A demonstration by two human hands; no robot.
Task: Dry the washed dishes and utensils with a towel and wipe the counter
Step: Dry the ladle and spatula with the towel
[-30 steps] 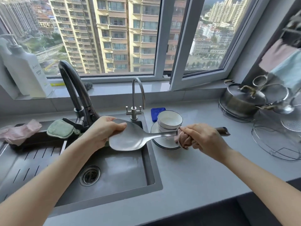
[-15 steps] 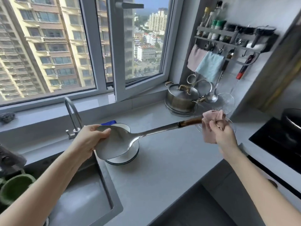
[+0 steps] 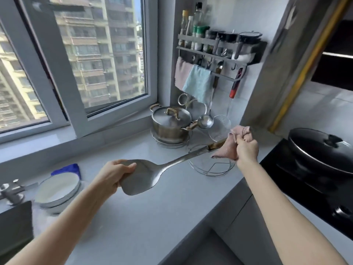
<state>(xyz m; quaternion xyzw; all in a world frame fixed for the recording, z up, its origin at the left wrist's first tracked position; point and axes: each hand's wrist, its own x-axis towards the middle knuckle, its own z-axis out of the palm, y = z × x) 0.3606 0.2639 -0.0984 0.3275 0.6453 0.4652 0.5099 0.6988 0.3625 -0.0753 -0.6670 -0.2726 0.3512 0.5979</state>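
A long steel spatula (image 3: 147,175) hangs level above the grey counter (image 3: 143,222). My left hand (image 3: 112,175) grips the left edge of its blade. Its wooden handle end points right, toward the stove. My right hand (image 3: 246,148) grips a bunched pink towel (image 3: 229,148) that is wrapped over the tip of the handle. White bowls (image 3: 57,188) stand stacked on a plate at the left, beside the sink corner, with a blue cloth (image 3: 66,168) behind them.
A lidded steel pot (image 3: 170,123) sits in the window corner with a ladle and a strainer hanging above it. A wire rack (image 3: 212,165) lies under the spatula handle. A wall rack (image 3: 219,52) holds bottles and cloths. A black wok (image 3: 321,150) covers the stove at right.
The view has swung right from the sink to the stove corner. My right hand slid the towel along the handle to its tip, and both hands carried the spatula rightward.
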